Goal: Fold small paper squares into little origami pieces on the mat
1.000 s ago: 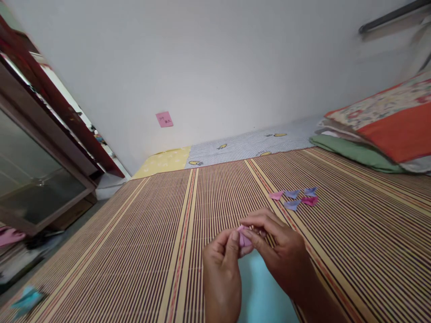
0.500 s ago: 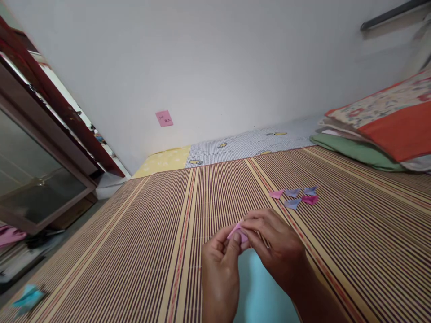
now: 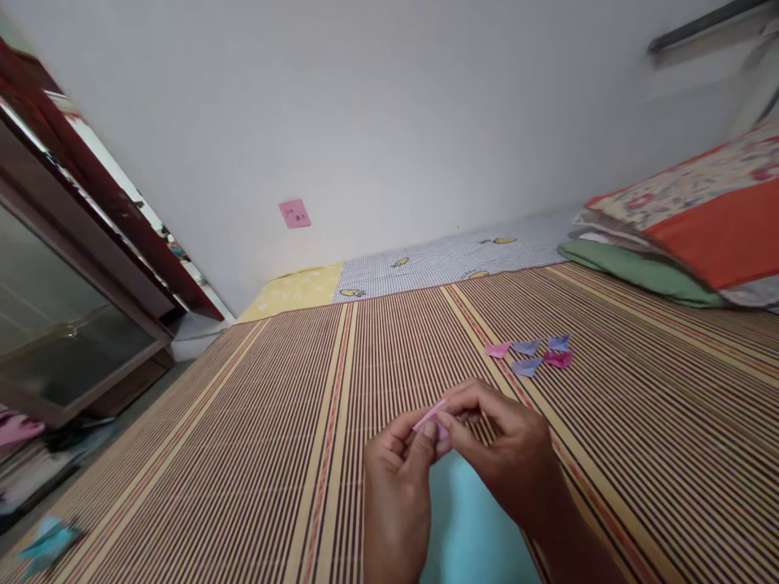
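A small piece of folded pink paper (image 3: 432,417) is pinched between my two hands. My left hand (image 3: 398,470) grips its left side, thumb on top and fingers curled behind. On the right side, the thumb and fingers of my right hand (image 3: 499,438) close on the paper's edge. Parts of the paper are hidden by my fingers. Beyond my right hand, several small folded paper pieces lie on the striped mat (image 3: 292,405): a pink one (image 3: 497,349), a magenta one (image 3: 558,358) and bluish-purple ones (image 3: 527,367).
A turquoise folded paper (image 3: 49,542) lies at the mat's left corner. Stacked bedding (image 3: 699,227) stands at the far right, against a white wall bearing a pink note (image 3: 295,213). A glass-fronted cabinet (image 3: 66,316) is on the left. Light-blue cloth (image 3: 475,527) shows below my hands.
My right fingers have shifted on the pink paper, with the thumb now pressing at its upper edge. The paper's top edge looks straighter. My left hand stays nearly still.
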`<control>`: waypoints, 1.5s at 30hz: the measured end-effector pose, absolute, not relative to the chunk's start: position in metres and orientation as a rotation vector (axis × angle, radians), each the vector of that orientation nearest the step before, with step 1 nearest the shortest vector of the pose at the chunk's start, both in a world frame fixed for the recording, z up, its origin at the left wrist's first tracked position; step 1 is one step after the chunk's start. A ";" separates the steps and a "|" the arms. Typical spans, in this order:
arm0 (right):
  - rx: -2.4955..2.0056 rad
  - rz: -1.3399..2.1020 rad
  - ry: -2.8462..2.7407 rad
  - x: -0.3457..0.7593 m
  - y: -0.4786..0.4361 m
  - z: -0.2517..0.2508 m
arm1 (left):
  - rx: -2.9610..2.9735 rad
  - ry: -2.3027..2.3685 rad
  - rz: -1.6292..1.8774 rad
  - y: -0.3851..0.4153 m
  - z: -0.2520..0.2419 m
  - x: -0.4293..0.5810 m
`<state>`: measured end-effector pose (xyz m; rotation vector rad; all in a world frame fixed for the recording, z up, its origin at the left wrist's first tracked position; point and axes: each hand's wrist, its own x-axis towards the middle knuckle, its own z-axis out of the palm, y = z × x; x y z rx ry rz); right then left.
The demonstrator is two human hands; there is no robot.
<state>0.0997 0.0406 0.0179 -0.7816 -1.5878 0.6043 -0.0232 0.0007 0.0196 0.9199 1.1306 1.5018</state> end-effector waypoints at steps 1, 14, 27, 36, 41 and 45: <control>-0.787 0.611 -1.580 0.101 0.040 0.018 | 0.912 1.123 1.495 0.000 0.020 -0.023; -0.833 0.698 -1.561 0.104 0.040 0.017 | 1.068 1.204 1.439 0.000 0.024 -0.024; -0.917 0.805 -1.487 0.104 0.041 0.012 | 1.298 1.459 1.369 -0.005 0.028 -0.025; -0.909 0.934 -1.550 0.112 0.040 0.014 | 1.245 1.437 1.422 -0.005 0.022 -0.024; -0.873 1.043 -1.499 0.110 0.044 0.007 | 1.250 1.463 1.431 -0.005 0.022 -0.024; -0.898 1.144 -1.454 0.110 0.045 0.008 | 1.265 1.476 1.425 -0.003 0.021 -0.024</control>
